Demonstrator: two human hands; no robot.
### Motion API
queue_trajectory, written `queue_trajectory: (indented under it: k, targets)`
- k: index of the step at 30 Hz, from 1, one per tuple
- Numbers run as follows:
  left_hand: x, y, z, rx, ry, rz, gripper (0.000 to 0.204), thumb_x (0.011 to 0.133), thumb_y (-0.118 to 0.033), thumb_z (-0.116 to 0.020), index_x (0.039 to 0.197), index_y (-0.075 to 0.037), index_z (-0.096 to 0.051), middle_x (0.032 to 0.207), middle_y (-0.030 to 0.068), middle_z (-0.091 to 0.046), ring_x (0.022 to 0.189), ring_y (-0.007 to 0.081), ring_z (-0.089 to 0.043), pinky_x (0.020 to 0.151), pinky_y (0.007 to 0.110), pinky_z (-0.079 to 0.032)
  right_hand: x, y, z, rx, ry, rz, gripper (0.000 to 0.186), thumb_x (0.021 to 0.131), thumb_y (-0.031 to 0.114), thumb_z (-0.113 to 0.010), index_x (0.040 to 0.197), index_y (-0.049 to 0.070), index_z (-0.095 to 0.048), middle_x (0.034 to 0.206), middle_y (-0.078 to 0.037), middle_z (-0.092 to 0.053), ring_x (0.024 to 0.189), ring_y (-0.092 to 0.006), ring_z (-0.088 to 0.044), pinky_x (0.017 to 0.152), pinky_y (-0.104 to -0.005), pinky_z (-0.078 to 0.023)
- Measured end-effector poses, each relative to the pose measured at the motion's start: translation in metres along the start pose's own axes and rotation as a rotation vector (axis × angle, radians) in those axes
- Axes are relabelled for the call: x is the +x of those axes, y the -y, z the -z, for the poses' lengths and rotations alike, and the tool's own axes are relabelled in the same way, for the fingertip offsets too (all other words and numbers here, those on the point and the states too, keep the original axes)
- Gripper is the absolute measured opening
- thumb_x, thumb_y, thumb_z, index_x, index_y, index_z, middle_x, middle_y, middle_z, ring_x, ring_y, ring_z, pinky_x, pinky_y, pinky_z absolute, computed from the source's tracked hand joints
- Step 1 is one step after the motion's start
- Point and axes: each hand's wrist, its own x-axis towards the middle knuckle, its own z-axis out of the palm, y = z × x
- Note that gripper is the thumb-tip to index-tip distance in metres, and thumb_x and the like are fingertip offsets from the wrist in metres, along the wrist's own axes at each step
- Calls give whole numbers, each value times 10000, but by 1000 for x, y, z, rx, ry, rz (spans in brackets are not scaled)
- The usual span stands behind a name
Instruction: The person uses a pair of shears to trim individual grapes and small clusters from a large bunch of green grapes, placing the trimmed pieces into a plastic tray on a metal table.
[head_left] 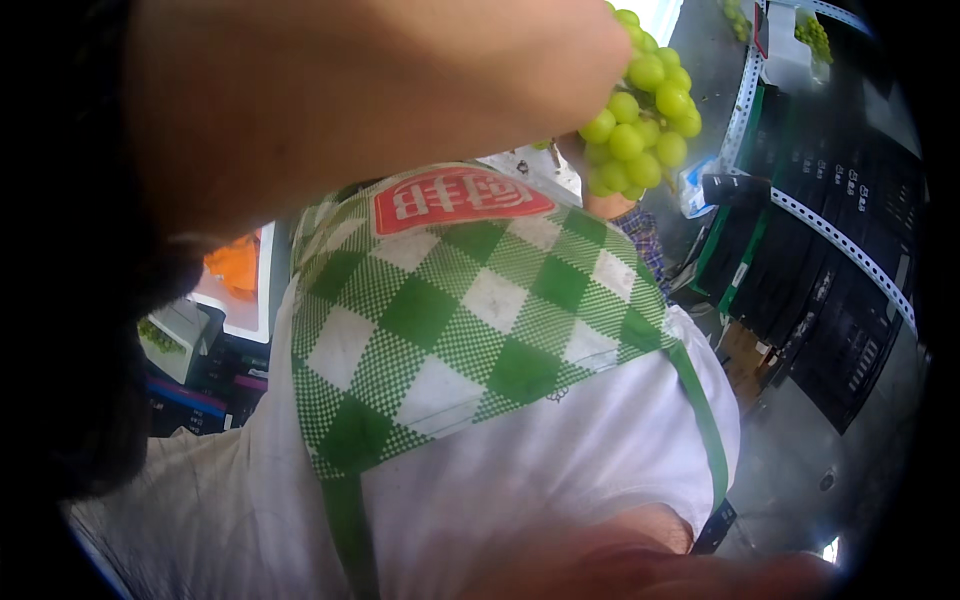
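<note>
A bare arm (380, 95), which seems to be my left, crosses the top of the head view from the left edge. Right at its rounded end hangs a bunch of green grapes (640, 125). No fingers show there, so whether that hand grips the bunch is hidden. Below the grapes is a small patch of skin (605, 205) that I cannot assign to a hand or a leg. My right hand cannot be made out. A green and white checked apron (480, 300) with a red label covers my white shirt (500, 480).
On the right, dark stacked crates (790, 260) stand by a perforated white metal rail (845, 235). Farther back are a white box (790, 60) and more grapes (815, 38). At left, a white box (263, 300) holds something orange (235, 268); another small container (175, 340) holds grapes.
</note>
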Motion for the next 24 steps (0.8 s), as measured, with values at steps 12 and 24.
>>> queue_trajectory:
  k: [12,24]
  targets:
    - [-2,1,-80,234,-956,26,371,809,-101,-693,1131,47,-583,943,132,-626,840,284,-603,748,373,-515,1,7,2,27,22,65,518,972,483,-494,1310,90,-508,1276,-132,-570,1125,-305,-585,965,-451,-510]
    - [0,3,-84,352,-911,95,516,751,-94,-724,1216,71,-572,1014,116,-607,857,251,-583,762,358,-504,6,6,3,62,29,66,538,977,514,-474,1305,89,-511,1268,-140,-576,1112,-315,-595,947,-465,-523]
